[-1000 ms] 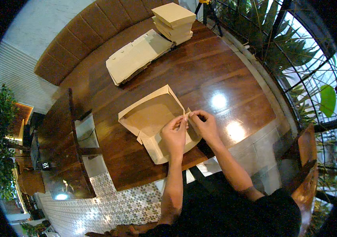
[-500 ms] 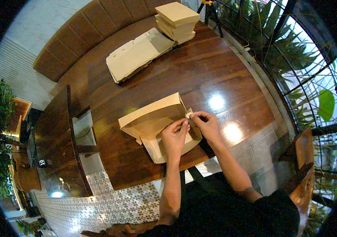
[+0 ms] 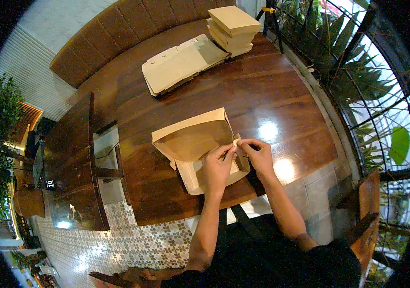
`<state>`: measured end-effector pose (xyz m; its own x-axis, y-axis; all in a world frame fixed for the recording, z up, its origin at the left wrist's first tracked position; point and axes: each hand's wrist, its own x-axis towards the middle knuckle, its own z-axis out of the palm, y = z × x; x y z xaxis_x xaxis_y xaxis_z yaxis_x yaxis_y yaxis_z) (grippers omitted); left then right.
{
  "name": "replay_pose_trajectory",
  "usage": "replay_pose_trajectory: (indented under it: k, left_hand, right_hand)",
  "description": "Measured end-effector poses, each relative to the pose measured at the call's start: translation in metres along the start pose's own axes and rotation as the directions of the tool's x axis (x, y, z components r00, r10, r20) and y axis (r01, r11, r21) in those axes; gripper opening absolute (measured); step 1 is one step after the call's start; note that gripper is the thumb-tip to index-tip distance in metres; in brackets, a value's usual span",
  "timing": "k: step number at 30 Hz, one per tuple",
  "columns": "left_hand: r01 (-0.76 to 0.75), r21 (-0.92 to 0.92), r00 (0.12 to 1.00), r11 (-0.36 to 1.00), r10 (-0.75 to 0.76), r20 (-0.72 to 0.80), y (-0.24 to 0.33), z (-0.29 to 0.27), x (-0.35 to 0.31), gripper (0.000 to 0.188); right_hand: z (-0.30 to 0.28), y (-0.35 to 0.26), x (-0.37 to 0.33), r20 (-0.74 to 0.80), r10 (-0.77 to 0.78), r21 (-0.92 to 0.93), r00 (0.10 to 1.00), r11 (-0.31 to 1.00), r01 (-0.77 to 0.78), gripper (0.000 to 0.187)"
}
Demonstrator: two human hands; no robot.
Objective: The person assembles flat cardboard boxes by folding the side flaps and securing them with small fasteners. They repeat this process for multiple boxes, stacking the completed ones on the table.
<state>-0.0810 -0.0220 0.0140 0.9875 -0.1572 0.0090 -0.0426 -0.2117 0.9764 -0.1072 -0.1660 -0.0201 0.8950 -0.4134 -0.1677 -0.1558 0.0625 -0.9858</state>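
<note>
A brown cardboard box (image 3: pixel 193 139) stands partly folded on the wooden table in front of me, its lid panel raised at the far side. Over the right part of its base, my left hand (image 3: pixel 219 163) is closed in a pinch at a small pale tab (image 3: pixel 236 142) by the box's right corner. From the right, my right hand (image 3: pixel 257 156) pinches the same tab with thumb and forefinger. The hands nearly touch, and their fingers partly hide the corner.
Flat cardboard blanks (image 3: pixel 181 65) lie stacked farther back on the table (image 3: pixel 281 105). Next to them rises a pile of folded boxes (image 3: pixel 233 29). A brown padded bench (image 3: pixel 133 33) runs behind, a second table (image 3: pixel 73 177) stands left, and a wire grille with plants (image 3: pixel 358 77) borders the right.
The whole view has shifted slightly, so the table and box appear farther right. Both hands stay at the same box corner, with the fingers pinching the tab in both frames.
</note>
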Motion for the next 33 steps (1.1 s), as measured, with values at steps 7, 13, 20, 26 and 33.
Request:
replay_pose_trajectory:
  k: [7,13,20,26,33]
  left_hand:
    - [-0.130,0.401,0.976,0.907,0.188,-0.110,-0.016,0.021,-0.015,0.027]
    - [-0.112,0.366,0.977,0.924,0.171,-0.131,-0.018,0.012,-0.015,0.028]
    - [0.155,-0.187,0.987,0.970,-0.160,-0.017,-0.010,0.006,0.001,0.025]
    - [0.156,-0.239,0.988,0.958,-0.147,0.052,-0.014,0.002,0.007,0.026]
    - [0.196,-0.269,0.980,0.943,-0.181,0.077,-0.010,0.000,0.007,0.027]
  right_hand:
    - [0.005,-0.010,-0.005,-0.058,0.033,0.103,0.998,0.994,-0.027,0.021]
    - [0.004,-0.015,-0.006,-0.022,0.043,0.087,0.999,0.995,-0.040,0.021]
    - [0.005,-0.009,-0.004,-0.010,0.057,0.095,0.998,0.994,-0.056,0.022]
    - [0.004,-0.013,-0.004,0.019,0.095,0.137,0.995,0.986,-0.096,0.020]
    - [0.004,-0.015,-0.004,0.013,0.077,0.105,0.997,0.991,-0.078,0.020]
